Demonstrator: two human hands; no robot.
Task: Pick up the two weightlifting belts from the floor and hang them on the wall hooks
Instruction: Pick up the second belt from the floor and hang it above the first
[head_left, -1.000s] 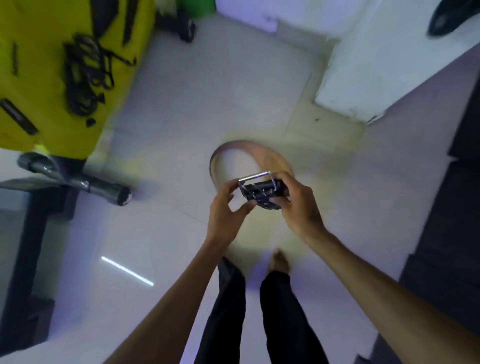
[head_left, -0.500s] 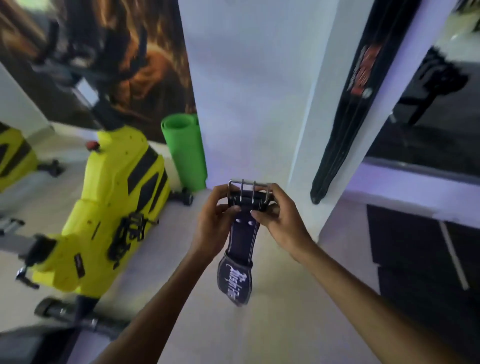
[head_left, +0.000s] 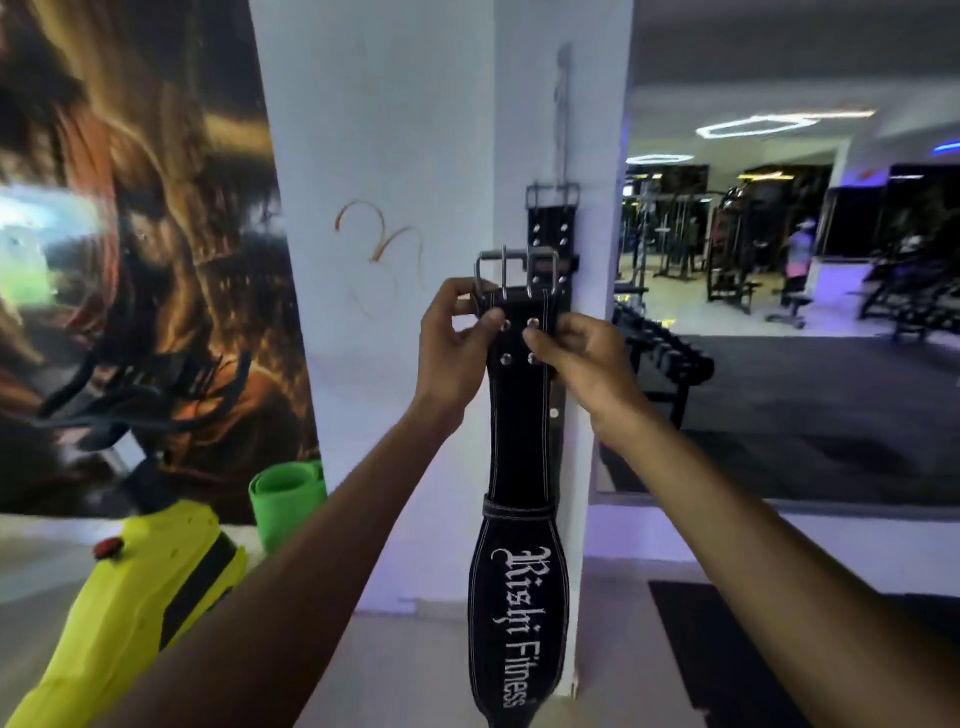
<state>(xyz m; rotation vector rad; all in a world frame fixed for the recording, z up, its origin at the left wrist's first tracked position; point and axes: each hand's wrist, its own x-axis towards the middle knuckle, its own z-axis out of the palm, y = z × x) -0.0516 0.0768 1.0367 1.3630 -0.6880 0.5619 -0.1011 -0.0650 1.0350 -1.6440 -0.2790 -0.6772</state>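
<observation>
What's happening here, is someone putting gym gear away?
Yes. A person holds a black weightlifting belt up in front of a white pillar, with the left hand and right hand both pinching it just under its metal buckle. The rest of the belt dangles down. Another black belt already hangs on the pillar behind it. The held one isn't hooked yet.

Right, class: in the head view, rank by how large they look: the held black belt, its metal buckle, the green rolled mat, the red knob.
1. Held black belt
2. Green rolled mat, partly hidden
3. Metal buckle
4. Red knob

The belt is nearest the camera, so its lead is exaggerated.
</observation>
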